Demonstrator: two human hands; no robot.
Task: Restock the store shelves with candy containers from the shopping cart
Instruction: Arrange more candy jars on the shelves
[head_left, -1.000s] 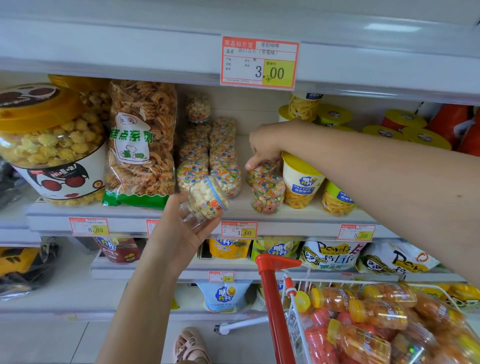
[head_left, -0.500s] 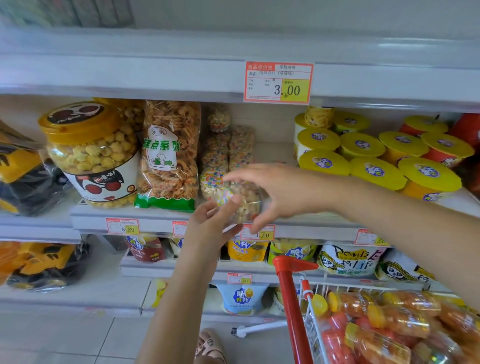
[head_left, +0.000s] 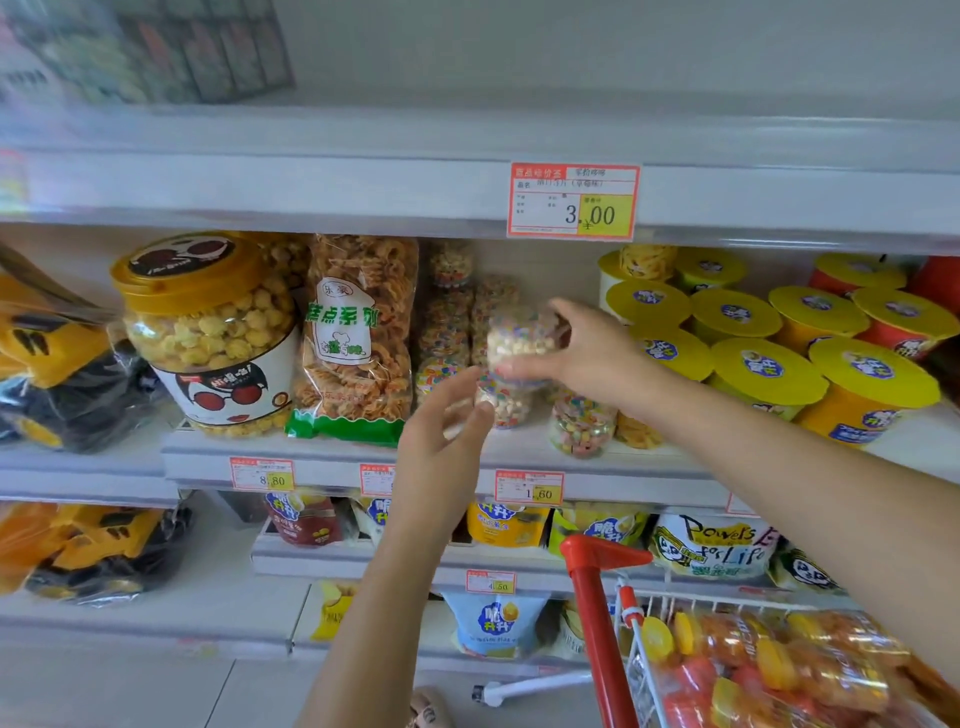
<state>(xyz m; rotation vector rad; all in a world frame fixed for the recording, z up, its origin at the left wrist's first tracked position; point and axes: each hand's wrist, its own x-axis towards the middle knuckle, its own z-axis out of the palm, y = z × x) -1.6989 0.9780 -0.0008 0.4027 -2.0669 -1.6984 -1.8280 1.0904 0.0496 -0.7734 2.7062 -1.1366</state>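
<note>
Head view: right hand (head_left: 587, 358) seemingly pinches a blurred candy jar (head_left: 519, 332); left hand (head_left: 441, 436) spread.

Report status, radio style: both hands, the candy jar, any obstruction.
Left hand open, empty. Right hand grips candy jar over shelved jars. No obstruction seen.

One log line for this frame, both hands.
right hand: holds candy jar over shelf stock | left hand: open, empty | cart: holds containers

Right hand (head_left: 587, 353) grips a candy jar (head_left: 519, 335) above the shelf (head_left: 337, 460); left hand (head_left: 441, 441) spreads empty just below, beside the cart (head_left: 597, 597).
</note>
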